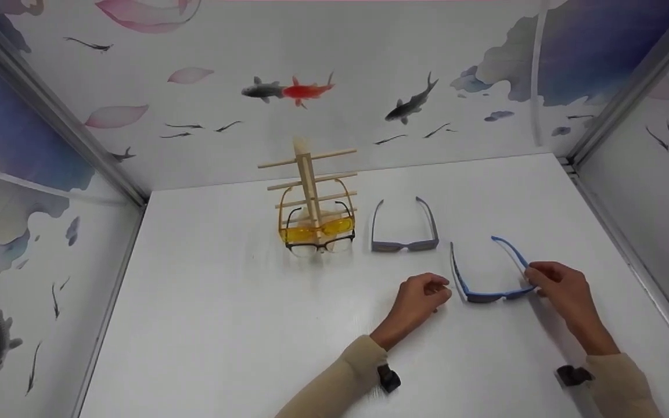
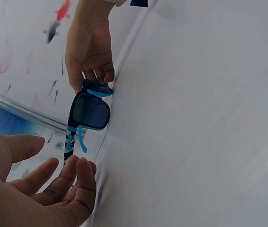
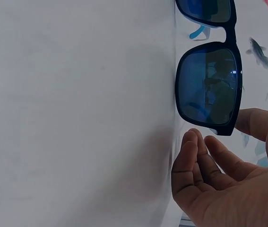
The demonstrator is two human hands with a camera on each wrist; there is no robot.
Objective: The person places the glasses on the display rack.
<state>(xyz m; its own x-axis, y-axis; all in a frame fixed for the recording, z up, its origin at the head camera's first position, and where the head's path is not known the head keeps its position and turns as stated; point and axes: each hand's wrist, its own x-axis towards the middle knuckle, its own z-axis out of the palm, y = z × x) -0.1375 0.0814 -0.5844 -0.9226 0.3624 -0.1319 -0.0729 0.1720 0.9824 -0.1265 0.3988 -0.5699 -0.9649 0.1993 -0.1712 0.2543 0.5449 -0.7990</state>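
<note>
My right hand (image 1: 564,287) pinches a pair of blue sunglasses (image 1: 485,299) at the hinge corner on its right side. Both temples are unfolded and point to the back of the table. In the right wrist view the dark lens (image 3: 207,85) stands right above the curled fingertips. My left hand (image 1: 418,299) is just left of the sunglasses with nothing in it. The left wrist view shows its fingers loosely bent and thumb apart, close to the patterned temple (image 2: 69,144).
Grey sunglasses (image 1: 405,246) lie unfolded left of the blue pair. A wooden display rack (image 1: 306,174) with several crossbars stands further left, holding yellow-lensed glasses (image 1: 299,233) and black-framed clear glasses (image 1: 305,251). Printed panels (image 1: 346,46) wall the white table (image 1: 212,325) at back and sides.
</note>
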